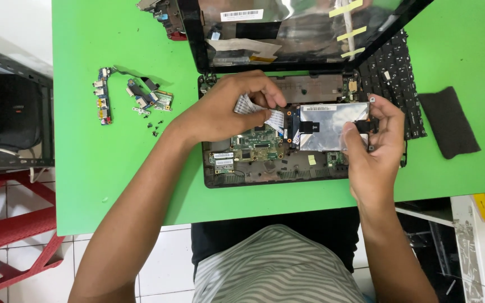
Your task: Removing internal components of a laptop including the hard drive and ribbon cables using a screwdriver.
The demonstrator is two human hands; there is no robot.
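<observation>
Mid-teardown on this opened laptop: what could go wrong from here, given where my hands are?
1. The left hand pinches the white ribbon cable while it is bent over the board; a hard pull may crease or tear it.
2. The right hand grips the edge of the silver drive; lifting it at an angle might strain its connector.
3. The small black screws lie loose on the green table near the left forearm and could be swept off.

a green table (113,179) carries an opened laptop base (276,165), loose keyboard (397,73), small circuit boards (133,95), tiny black screws (154,128) and a dark cloth (449,120).
</observation>
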